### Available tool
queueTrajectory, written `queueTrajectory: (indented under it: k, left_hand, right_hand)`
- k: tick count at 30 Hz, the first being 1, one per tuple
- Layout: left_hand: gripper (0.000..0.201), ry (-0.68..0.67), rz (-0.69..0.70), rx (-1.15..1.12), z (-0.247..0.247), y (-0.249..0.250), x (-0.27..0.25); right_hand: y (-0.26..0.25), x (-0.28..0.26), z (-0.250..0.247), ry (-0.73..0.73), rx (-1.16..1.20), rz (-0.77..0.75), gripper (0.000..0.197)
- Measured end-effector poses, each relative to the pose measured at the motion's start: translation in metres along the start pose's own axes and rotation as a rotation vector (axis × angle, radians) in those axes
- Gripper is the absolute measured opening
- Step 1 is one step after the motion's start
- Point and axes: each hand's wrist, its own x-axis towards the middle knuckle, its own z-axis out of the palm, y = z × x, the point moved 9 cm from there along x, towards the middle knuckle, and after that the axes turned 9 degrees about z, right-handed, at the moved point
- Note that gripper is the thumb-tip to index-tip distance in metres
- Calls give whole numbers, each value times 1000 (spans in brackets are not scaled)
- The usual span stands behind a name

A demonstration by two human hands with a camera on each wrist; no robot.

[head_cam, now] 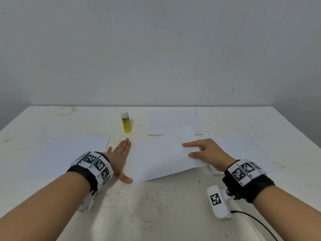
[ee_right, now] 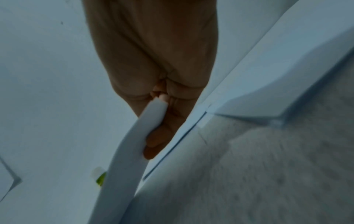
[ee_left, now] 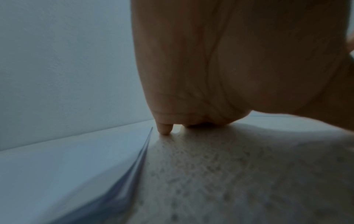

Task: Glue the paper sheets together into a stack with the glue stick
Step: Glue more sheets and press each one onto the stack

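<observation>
A yellow glue stick (head_cam: pixel 126 121) with a white cap stands upright at the back of the table, and a sliver of it shows in the right wrist view (ee_right: pixel 100 177). My right hand (head_cam: pixel 191 150) pinches the right edge of the centre paper sheet (head_cam: pixel 156 159), thumb on top and fingers (ee_right: pixel 153 145) underneath, so that edge (ee_right: pixel 130 151) is lifted and curved. My left hand (head_cam: pixel 121 159) lies flat on the bare table with straight fingers, just left of this sheet and holding nothing. Its palm (ee_left: pixel 229 68) rests beside the left sheet (ee_left: pixel 67 166).
Three more white sheets lie flat: one at the left (head_cam: pixel 69 153), one at the back (head_cam: pixel 172 121), one at the right (head_cam: pixel 243 150) under my right wrist. The white table (head_cam: pixel 156 206) meets a grey wall at the back. A cable (head_cam: pixel 257 221) trails from the right wrist camera.
</observation>
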Motion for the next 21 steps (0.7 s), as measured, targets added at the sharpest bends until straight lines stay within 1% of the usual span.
queueTrajectory:
  k: [3,4,6,8,13,16,18,21]
  left_hand:
    - [156,-29,-23,38,1,-2,3]
    - [155,-39,-37,52,1,-3,4]
    - [146,-51,-60,60,2,-5,5]
    - [144,-52,-67,58,2,-5,6]
    - [149,-41,-58,49,2,-3,6]
    - [161,-40,-19,12,2,-1,4]
    - [170,-39,3,-6,2,-1,5]
    - [171,-42,-1,-9,2,-3,8]
  right_hand:
    - [-10,3,-23,49,12,-33,42]
    - [-13,6,-28,59,23,-35,43]
    - [-23,10,-37,83,42,-44,41]
    - [-33,15,-45,110,60,-60,40]
    - [-42,42,-69,254,113,-8,37]
    - [-40,69,-73,319,117,25,38]
    - [-36,84,-72,340,89,50,39]
    - [-32,101,-71,355,-14,97,38]
